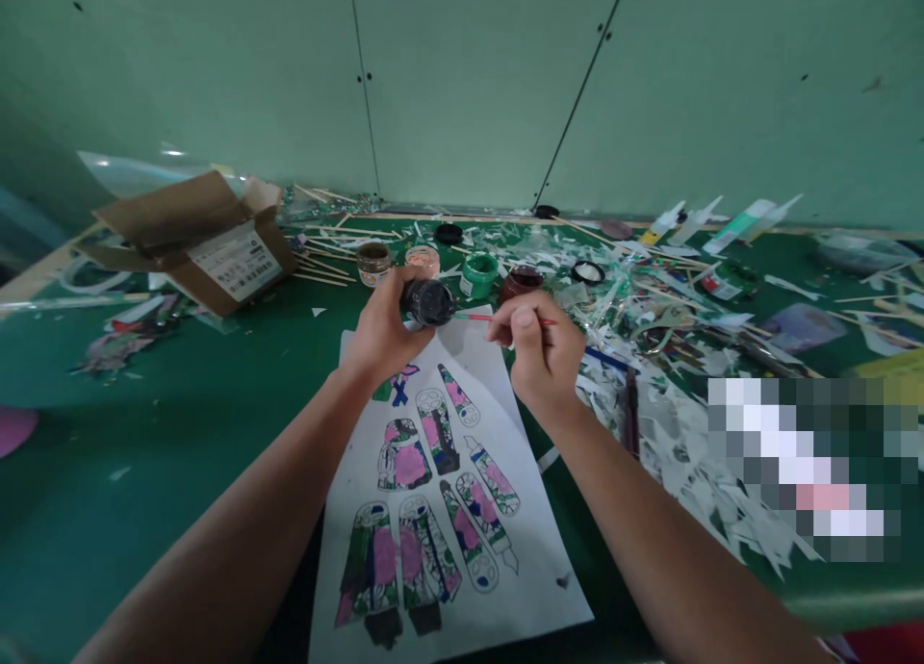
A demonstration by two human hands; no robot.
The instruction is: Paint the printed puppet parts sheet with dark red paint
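Observation:
My left hand (390, 332) is wrapped around a jar of black paint (431, 304), tilted with its mouth toward me. In my right hand (541, 346) a thin red paintbrush (473, 318) is pinched, its tip at the rim of that jar. Below both hands lies a white paper sheet (534, 587) with outlined shapes, partly painted pink, green, blue and black. Just behind stand open paint jars: a green one (478, 276), a dark red one (521, 281), a peach one (423, 260) and a brownish one (373, 263).
An open cardboard box (209, 245) sits at the left rear. Paper scraps (671, 452) cover the right side of the green table (180, 414). Wooden sticks (324, 265), black lids (449, 233) and glue bottles (740, 225) lie toward the green wall (462, 87).

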